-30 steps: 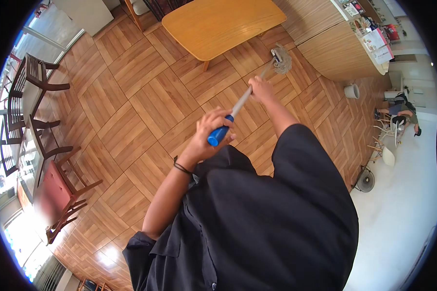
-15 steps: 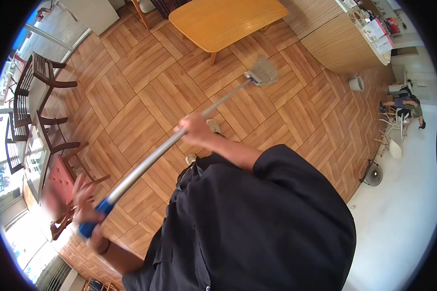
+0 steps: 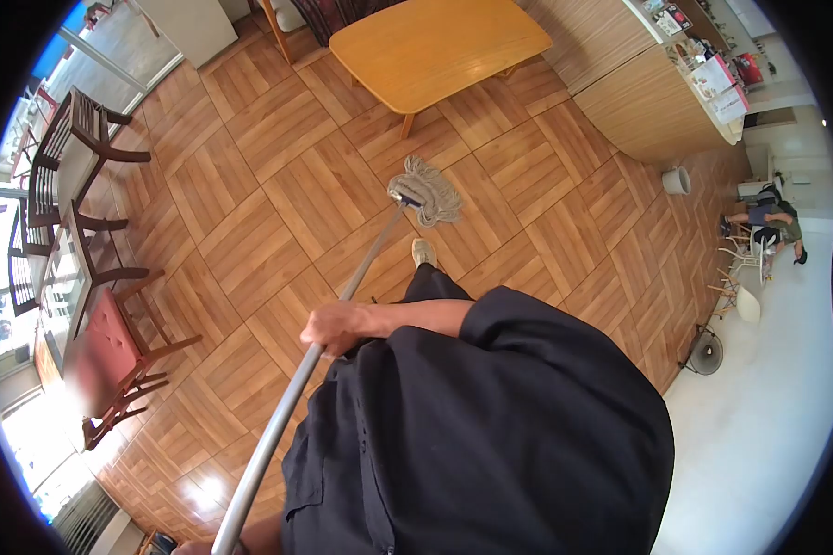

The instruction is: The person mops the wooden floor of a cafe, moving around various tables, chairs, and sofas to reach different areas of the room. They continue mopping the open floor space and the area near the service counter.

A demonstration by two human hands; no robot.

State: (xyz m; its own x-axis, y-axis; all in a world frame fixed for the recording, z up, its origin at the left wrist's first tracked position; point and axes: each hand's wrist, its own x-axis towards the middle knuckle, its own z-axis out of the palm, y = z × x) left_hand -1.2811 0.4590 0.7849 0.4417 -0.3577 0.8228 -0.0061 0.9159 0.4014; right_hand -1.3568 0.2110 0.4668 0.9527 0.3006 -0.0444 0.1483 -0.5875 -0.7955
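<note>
A string mop (image 3: 432, 191) with a long grey metal handle slants from the floor down to the lower left. Its grey-beige strands lie spread on the wood-look tiles. My right hand (image 3: 339, 327) is closed round the middle of the handle, in front of my waist. At the bottom edge my left hand (image 3: 197, 548) shows only in part at the upper handle, on both sides of it; most of its fingers are cut off. The blue end grip is out of view. My shoe (image 3: 423, 252) stands just behind the mop head.
A yellow wooden table (image 3: 440, 46) stands ahead, with a wood-panelled counter (image 3: 652, 92) to its right. Dark chairs (image 3: 93, 139) and a red-cushioned chair (image 3: 116, 338) line the left. At right are a white bucket (image 3: 677, 180), a fan (image 3: 703, 351) and a seated person (image 3: 776, 222).
The mop head has swept left and closer to me. Its handle is steeper. My right hand has moved down and left; my left hand has dropped to the bottom edge with the blue grip.
</note>
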